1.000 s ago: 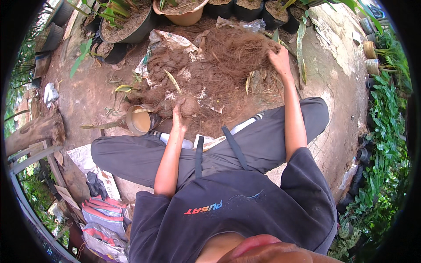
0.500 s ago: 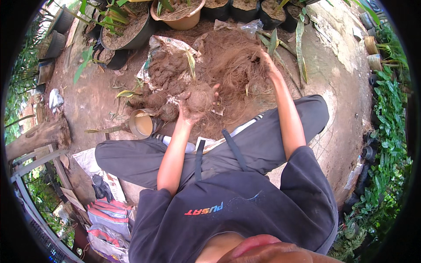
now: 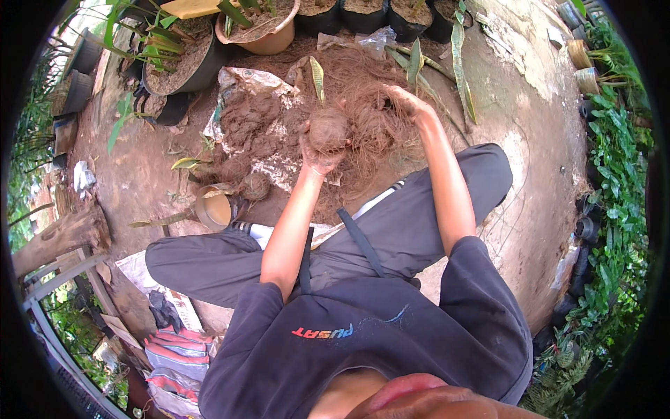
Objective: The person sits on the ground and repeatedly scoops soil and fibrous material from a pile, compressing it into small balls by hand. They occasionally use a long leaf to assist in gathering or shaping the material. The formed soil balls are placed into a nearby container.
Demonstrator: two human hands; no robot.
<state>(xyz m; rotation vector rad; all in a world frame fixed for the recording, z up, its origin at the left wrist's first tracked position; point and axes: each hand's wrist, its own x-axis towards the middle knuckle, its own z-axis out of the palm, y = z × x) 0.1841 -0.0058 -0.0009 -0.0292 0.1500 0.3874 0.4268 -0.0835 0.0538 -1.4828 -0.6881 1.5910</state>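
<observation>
My left hand [image 3: 320, 159] cups a round ball [image 3: 329, 131] wrapped in brown fibre, palm beneath it and fingers curled round its side. A yellow-edged snake plant leaf [image 3: 317, 79] stands upright out of the ball's top. Beside it, my right hand [image 3: 412, 106] is closed on a loose tuft of coconut fibre [image 3: 373, 124], which reaches toward the ball; its fingertips are partly lost among the strands. More fibre lies behind on the ground. To the left, dark wet soil [image 3: 246, 119] is heaped on a white sack [image 3: 273, 82].
Other fibre balls [image 3: 255, 186] rest left of my legs near a round container [image 3: 213, 208] of tan liquid. Potted plants, including an orange-brown pot [image 3: 269, 40], line the back. Loose snake plant leaves [image 3: 458, 66] lie at the back right. A log [image 3: 66, 234] is far left.
My left hand has raised the ball and brought it rightward toward the fibre. My right hand has drawn the fibre tuft closer to the ball. The view has shifted slightly.
</observation>
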